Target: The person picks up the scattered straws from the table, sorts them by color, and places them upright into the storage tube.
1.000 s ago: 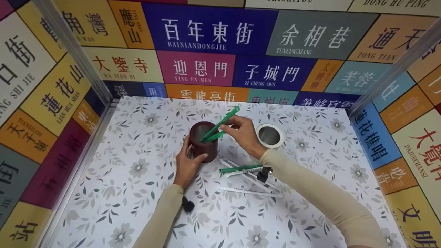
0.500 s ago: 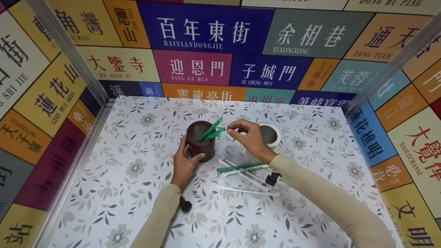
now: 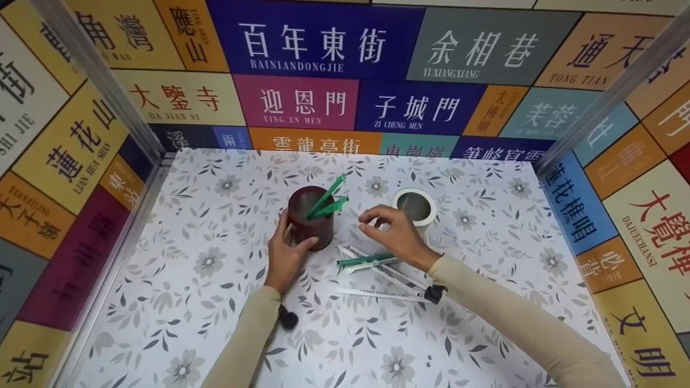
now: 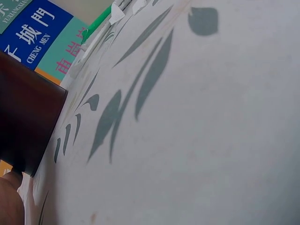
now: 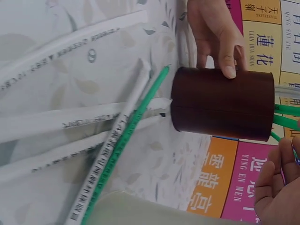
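My left hand [image 3: 284,256] grips a dark red cup [image 3: 318,229] standing on the table, thumb along its near side. Two green straws [image 3: 329,196] lean out of the cup's mouth toward the right. The right wrist view shows the cup's plain wall [image 5: 222,105], with the green straw ends past its rim. To the right of the cup, my right hand [image 3: 398,230] hovers with fingers loosely bent and thumb near the forefinger, nothing visible between them. Below it lie several straws in printed white wrappers [image 5: 111,140] and a green one [image 5: 126,136].
A white-rimmed cup [image 3: 433,209] with a grey inside stands just behind my right hand. The flower-patterned tabletop [image 3: 215,323] is enclosed by walls [image 3: 329,40] of coloured signs at the back and both sides.
My right hand has let go of a green straw, leaving it in the cup, and has drawn back right and toward me. My left hand keeps its grip on the cup.
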`<state>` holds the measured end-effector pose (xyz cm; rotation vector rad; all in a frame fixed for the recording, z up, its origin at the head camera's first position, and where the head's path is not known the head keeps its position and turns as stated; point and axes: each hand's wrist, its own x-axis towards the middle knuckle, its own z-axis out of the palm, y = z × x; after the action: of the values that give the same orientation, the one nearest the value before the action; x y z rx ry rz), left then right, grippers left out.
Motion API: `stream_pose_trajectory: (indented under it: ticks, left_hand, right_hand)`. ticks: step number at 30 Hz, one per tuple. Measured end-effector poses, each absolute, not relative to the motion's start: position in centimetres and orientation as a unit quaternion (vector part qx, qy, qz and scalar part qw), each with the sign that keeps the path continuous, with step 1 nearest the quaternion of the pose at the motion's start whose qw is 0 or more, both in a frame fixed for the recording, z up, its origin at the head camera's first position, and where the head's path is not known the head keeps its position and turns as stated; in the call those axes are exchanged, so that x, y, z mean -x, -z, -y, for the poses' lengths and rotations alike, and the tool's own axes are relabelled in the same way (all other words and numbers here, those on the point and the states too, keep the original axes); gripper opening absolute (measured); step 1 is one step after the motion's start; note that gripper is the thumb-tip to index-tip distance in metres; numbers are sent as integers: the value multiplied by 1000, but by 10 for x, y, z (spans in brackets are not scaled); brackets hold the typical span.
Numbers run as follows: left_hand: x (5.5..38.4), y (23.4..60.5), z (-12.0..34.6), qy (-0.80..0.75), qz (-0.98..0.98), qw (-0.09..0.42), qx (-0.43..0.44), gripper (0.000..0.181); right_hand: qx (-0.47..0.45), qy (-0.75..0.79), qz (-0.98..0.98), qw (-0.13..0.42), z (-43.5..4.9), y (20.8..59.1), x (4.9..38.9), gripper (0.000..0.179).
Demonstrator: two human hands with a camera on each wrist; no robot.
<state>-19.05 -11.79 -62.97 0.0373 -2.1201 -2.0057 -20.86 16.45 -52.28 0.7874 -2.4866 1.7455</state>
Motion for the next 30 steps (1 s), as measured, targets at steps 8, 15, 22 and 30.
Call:
stream_pose_trajectory:
  ticks: [8, 15, 22, 30]
  left_hand:
    - [196, 640, 122, 679, 723, 125, 11, 107]
    - [193, 641, 124, 680, 723, 120, 23, 105]
    - [193, 640, 124, 675, 729, 114, 17, 106]
    - [193, 641, 124, 673, 730, 117, 16, 107]
  right_hand:
    - [-259, -520, 814, -22, -176, 556, 205, 13]
    - [-253, -486, 836, -22, -188, 587, 203, 14]
    - [-250, -462, 850, -34, -195, 603, 199, 14]
    - [-278, -411, 868, -6, -198, 612, 198, 10]
